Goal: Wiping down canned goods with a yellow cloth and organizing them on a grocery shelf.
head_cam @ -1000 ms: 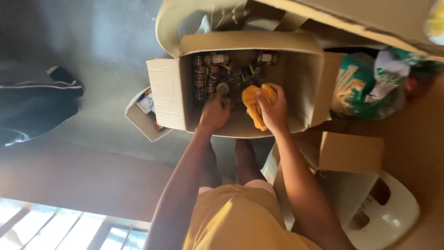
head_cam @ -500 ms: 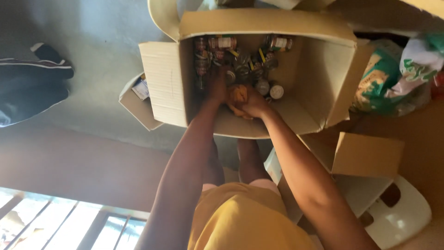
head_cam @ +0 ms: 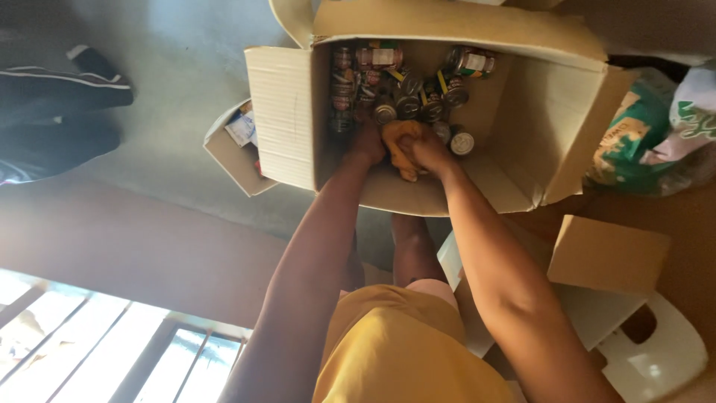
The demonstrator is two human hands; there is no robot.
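1. Both hands down inside the open cardboard box. Right hand closed round a yellow cloth, near box's front wall.
2. Left hand beside cloth, among tins; grip hidden, can't tell.
3. Step, I'd judge: wiping/sorting tins. Next needs a firm hold on one tin w/o toppling neighbours.

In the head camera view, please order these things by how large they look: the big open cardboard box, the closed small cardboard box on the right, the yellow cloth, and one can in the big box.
1. Big open cardboard box
2. Closed small cardboard box, though it lies nearer the camera
3. Yellow cloth, partly covered by the hands
4. One can
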